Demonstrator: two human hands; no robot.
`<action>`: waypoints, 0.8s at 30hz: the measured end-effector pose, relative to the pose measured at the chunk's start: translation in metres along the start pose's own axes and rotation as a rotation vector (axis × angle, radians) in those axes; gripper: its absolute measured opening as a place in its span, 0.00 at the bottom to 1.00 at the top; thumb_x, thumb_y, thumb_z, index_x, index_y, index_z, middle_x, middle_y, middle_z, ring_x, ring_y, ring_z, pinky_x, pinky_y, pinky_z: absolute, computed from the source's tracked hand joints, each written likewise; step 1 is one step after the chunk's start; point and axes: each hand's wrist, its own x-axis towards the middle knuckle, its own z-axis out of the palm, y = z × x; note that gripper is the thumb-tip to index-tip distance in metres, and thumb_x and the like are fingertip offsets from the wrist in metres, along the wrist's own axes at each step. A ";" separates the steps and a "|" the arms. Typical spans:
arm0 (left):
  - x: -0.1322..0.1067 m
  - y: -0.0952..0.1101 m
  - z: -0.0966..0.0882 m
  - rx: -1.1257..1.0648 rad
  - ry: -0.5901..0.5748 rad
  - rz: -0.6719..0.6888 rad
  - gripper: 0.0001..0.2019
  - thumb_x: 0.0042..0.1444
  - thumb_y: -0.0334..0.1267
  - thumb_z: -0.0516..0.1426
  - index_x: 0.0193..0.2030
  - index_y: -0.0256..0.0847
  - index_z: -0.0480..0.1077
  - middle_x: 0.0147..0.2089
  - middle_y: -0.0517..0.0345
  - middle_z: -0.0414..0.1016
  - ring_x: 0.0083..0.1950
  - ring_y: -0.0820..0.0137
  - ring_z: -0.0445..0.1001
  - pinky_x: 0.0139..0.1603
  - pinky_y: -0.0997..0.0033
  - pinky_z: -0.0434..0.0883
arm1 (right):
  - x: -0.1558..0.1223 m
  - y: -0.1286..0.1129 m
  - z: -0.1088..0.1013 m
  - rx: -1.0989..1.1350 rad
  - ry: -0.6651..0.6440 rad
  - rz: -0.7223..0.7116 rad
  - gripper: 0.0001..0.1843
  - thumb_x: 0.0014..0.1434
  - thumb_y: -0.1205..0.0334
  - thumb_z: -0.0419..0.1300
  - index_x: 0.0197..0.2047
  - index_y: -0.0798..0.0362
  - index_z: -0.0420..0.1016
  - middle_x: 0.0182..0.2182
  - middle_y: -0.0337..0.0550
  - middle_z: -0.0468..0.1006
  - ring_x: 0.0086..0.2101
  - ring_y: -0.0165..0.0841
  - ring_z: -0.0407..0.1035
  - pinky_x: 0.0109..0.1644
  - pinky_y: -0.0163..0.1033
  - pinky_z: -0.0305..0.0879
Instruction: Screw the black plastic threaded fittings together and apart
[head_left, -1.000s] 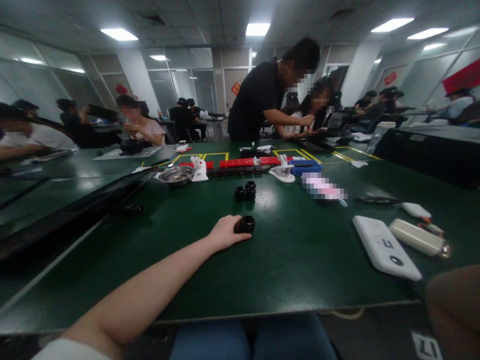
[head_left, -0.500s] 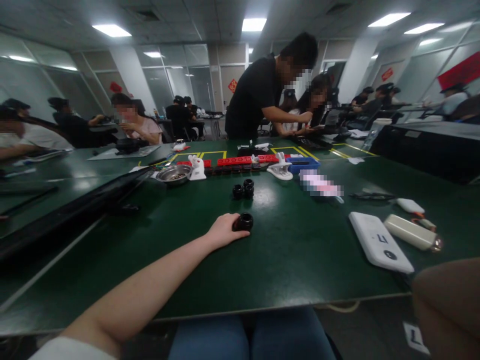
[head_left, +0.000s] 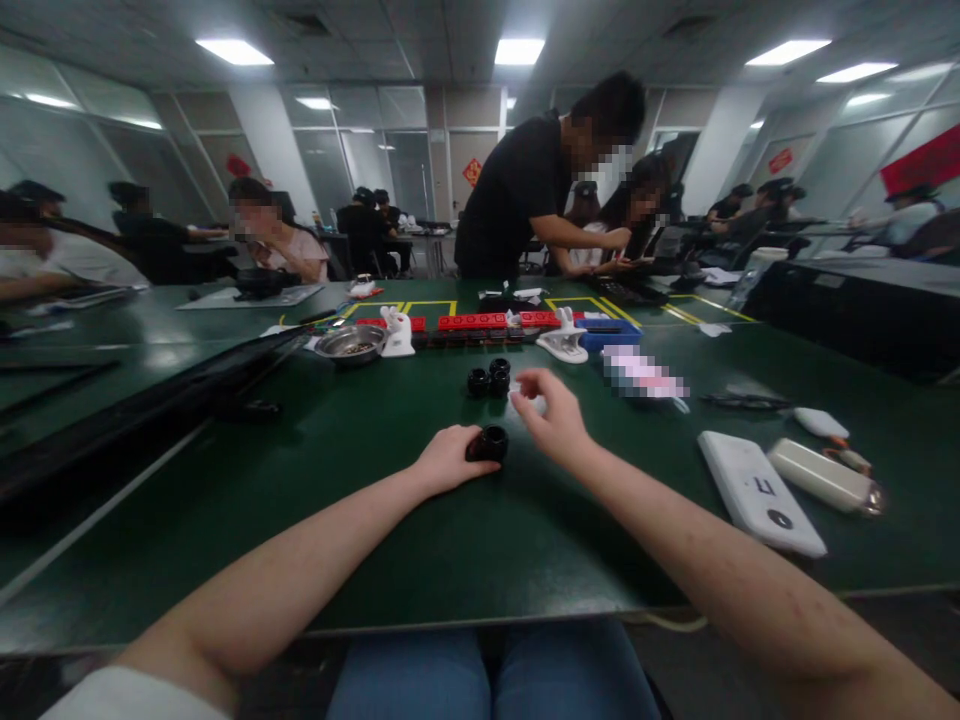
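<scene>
My left hand [head_left: 454, 460] is closed around a short black cylindrical part [head_left: 493, 443] with a round opening on top, standing on the green table [head_left: 420, 560]. Just beyond it, a small cluster of similar black ring-shaped parts [head_left: 489, 378] sits close together. My right hand [head_left: 551, 412] hovers beside that cluster on its right, thumb and fingers apart, with nothing between them. What the black parts are exactly cannot be made out.
Behind the parts run red strips [head_left: 480, 321], flanked by two white clamps [head_left: 397, 333]. A metal bowl [head_left: 351, 345] holds small pieces. To the right lie a blue tray [head_left: 611, 332], a white power bank [head_left: 761, 492] and a cream cylinder [head_left: 825, 475]. Across the table a person [head_left: 517, 190] leans over.
My right arm has come in from the lower right, and its hand has reached across to near the black cluster. My left hand keeps its hold in the same place.
</scene>
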 end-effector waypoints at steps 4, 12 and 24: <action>0.000 0.001 -0.001 0.012 0.000 0.010 0.19 0.45 0.55 0.55 0.32 0.40 0.65 0.31 0.58 0.68 0.34 0.65 0.68 0.32 0.70 0.62 | -0.016 0.012 0.022 -0.011 0.065 0.059 0.12 0.56 0.56 0.51 0.39 0.54 0.64 0.31 0.44 0.68 0.33 0.36 0.64 0.39 0.43 0.62; 0.001 -0.002 0.002 -0.003 -0.010 0.019 0.16 0.46 0.53 0.54 0.30 0.41 0.64 0.31 0.58 0.68 0.33 0.65 0.67 0.31 0.70 0.62 | -0.024 -0.006 0.029 -0.081 -0.167 -0.031 0.11 0.49 0.60 0.56 0.37 0.53 0.65 0.33 0.44 0.70 0.36 0.38 0.64 0.42 0.45 0.60; 0.001 -0.002 0.002 0.002 -0.009 0.011 0.14 0.46 0.50 0.55 0.30 0.41 0.63 0.31 0.57 0.68 0.33 0.65 0.67 0.31 0.70 0.62 | -0.026 -0.007 0.033 -0.108 -0.124 0.043 0.18 0.47 0.53 0.58 0.38 0.55 0.64 0.33 0.46 0.69 0.35 0.39 0.64 0.40 0.46 0.62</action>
